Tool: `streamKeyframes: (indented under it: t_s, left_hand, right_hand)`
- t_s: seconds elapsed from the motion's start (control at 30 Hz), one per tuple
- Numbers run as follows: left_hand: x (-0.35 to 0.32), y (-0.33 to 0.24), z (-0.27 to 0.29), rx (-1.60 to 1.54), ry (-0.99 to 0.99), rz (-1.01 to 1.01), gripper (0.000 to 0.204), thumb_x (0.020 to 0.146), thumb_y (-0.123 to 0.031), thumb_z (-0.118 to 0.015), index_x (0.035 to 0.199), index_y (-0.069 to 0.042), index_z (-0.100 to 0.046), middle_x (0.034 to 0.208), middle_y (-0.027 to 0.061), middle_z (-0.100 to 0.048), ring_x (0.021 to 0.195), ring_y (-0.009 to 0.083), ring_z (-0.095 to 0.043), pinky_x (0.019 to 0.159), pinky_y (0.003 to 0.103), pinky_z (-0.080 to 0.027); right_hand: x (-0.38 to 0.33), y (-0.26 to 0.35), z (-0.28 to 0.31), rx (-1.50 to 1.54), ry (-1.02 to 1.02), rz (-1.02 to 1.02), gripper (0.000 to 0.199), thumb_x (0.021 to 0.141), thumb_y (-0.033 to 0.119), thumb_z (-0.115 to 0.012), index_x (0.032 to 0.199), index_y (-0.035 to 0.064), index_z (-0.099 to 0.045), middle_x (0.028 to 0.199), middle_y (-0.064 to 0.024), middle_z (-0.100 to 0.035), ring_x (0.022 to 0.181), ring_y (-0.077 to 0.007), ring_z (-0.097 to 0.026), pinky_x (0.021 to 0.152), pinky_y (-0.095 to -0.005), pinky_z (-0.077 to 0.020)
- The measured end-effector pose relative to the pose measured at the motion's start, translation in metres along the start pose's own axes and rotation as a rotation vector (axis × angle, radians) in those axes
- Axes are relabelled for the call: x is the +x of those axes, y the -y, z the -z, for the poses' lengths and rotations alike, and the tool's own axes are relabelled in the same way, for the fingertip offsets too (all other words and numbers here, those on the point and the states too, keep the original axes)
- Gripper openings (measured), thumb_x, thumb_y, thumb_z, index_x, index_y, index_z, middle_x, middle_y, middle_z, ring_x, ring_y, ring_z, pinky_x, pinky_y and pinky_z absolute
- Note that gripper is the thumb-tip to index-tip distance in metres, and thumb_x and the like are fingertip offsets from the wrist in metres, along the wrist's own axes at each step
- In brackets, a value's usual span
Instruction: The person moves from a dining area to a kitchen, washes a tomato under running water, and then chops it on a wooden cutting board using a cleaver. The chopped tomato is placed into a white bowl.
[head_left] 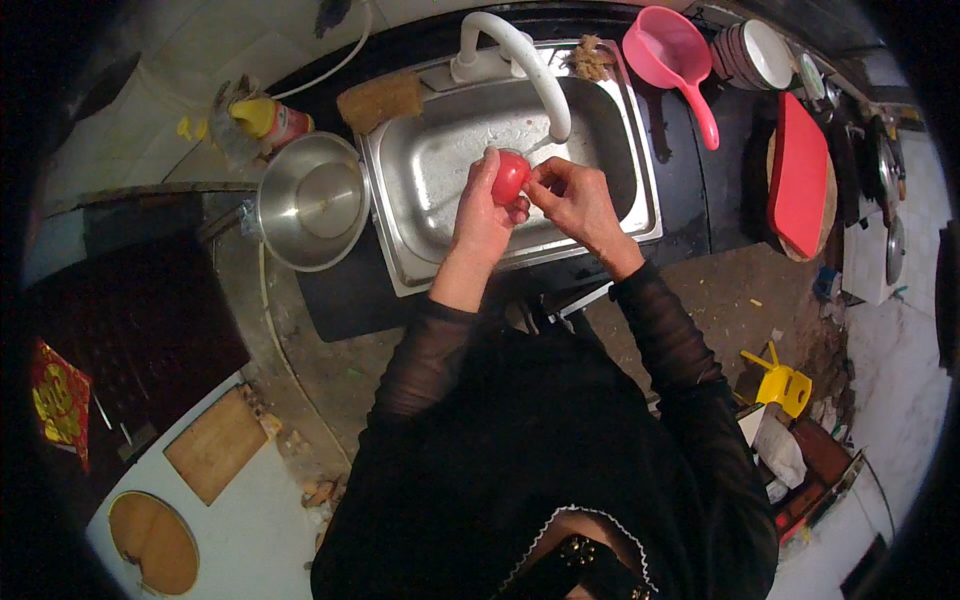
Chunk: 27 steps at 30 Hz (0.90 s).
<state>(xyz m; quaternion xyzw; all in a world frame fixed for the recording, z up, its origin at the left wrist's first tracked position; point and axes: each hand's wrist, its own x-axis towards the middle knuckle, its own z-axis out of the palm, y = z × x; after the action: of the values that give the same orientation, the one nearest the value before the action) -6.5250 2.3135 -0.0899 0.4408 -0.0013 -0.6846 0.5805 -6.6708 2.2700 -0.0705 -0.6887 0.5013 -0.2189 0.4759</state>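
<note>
A round, shiny red tomato (511, 177) rests in my left hand (483, 205), whose fingers curl around it from the left and below. My right hand (575, 203) is closed in a pinch, thumb and forefinger meeting at the tomato's right side. Whether a stem or leaf sits between those fingertips is too small to tell. Both hands are over the steel sink (425, 185), just below the outlet of the white curved faucet (545, 80). The sink floor looks wet, and part of it is hidden by my hands.
Left of the sink stands a steel basin (312, 203), with a brown sponge block (381, 102) at the sink's corner and a yellow-capped bottle (272, 122) behind. To the right are a pink dipper (668, 50), stacked bowls (765, 55) and a red cutting board (801, 178).
</note>
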Motion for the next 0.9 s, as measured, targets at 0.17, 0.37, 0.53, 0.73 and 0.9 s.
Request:
streamKeyframes:
  t_s: [0.17,0.37,0.53,0.73,0.9]
  left_hand:
    - [-0.004,0.0,0.0,-0.006,0.069,0.028,0.047,0.094,-0.054,-0.058,0.111,-0.01,-0.054,0.092,0.0085,-0.059,0.06,0.0175,-0.054,0.047,0.027,-0.041]
    - [-0.012,-0.01,0.002,-0.138,0.109,0.245,0.054,0.093,-0.057,-0.057,0.116,-0.008,-0.053,0.097,0.0111,-0.061,0.066,0.0196,-0.058,0.053,0.028,-0.045]
    - [-0.007,-0.001,0.003,-0.061,-0.011,0.171,0.059,0.092,-0.061,-0.057,0.12,-0.008,-0.052,0.105,0.0119,-0.061,0.084,0.0234,-0.062,0.065,0.033,-0.051]
    - [-0.008,0.009,-0.001,-0.116,-0.038,0.135,0.059,0.095,-0.065,-0.05,0.121,-0.012,-0.052,0.109,0.0083,-0.061,0.09,0.0217,-0.061,0.068,0.035,-0.051]
    - [-0.011,0.011,-0.003,0.002,-0.042,0.037,0.055,0.098,-0.063,-0.044,0.122,-0.013,-0.051,0.11,0.0074,-0.059,0.087,0.0196,-0.061,0.063,0.034,-0.05]
  right_hand:
    - [-0.002,0.002,0.003,0.327,0.049,-0.136,0.019,0.089,0.022,-0.067,0.086,0.0026,-0.069,0.073,-0.0051,-0.066,0.058,-0.0136,-0.061,0.055,-0.0271,-0.0468]
    - [-0.008,0.0,0.027,0.622,0.096,-0.239,0.014,0.091,0.017,-0.065,0.089,0.0032,-0.066,0.072,-0.0006,-0.063,0.058,-0.0083,-0.057,0.054,-0.0228,-0.0437]
    - [-0.01,0.009,0.021,0.194,0.009,0.078,0.019,0.083,0.016,-0.073,0.093,0.0023,-0.066,0.079,-0.0033,-0.066,0.065,-0.0109,-0.058,0.058,-0.0262,-0.0467]
    - [-0.015,0.017,0.015,-0.01,-0.026,0.168,0.025,0.082,0.018,-0.075,0.099,0.0014,-0.068,0.086,-0.0101,-0.069,0.064,-0.0179,-0.062,0.06,-0.0307,-0.051]
    - [-0.011,0.014,0.012,0.027,-0.048,0.132,0.024,0.082,0.02,-0.074,0.095,0.0002,-0.068,0.082,-0.0119,-0.068,0.063,-0.0177,-0.064,0.061,-0.0298,-0.052]
